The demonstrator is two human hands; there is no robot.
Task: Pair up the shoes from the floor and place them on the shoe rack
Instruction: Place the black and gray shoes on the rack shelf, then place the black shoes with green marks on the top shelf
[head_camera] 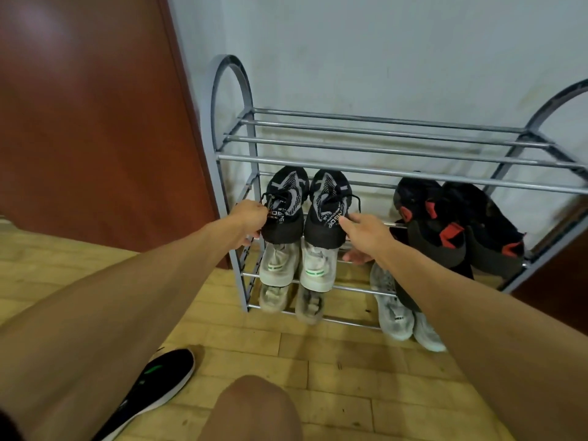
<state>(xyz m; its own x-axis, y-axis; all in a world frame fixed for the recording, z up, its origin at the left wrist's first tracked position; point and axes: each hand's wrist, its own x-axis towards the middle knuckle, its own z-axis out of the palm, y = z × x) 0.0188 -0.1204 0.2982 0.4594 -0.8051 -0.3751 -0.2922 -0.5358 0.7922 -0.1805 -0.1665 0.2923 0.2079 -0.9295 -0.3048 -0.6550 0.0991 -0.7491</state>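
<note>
A grey metal shoe rack stands against the wall; its top shelf is bare. On the second shelf at the left sits a pair of black and grey sneakers, toes to the wall. My left hand grips the heel side of the left sneaker. My right hand touches the heel of the right sneaker with its fingers spread. A black and red pair rests on the same shelf at the right. White sneakers with green marks sit one shelf below.
Worn beige shoes and light grey sneakers occupy the bottom shelf. A black shoe with a green stripe lies on the wooden floor at the lower left. A brown door stands to the left of the rack. My knee is at the bottom.
</note>
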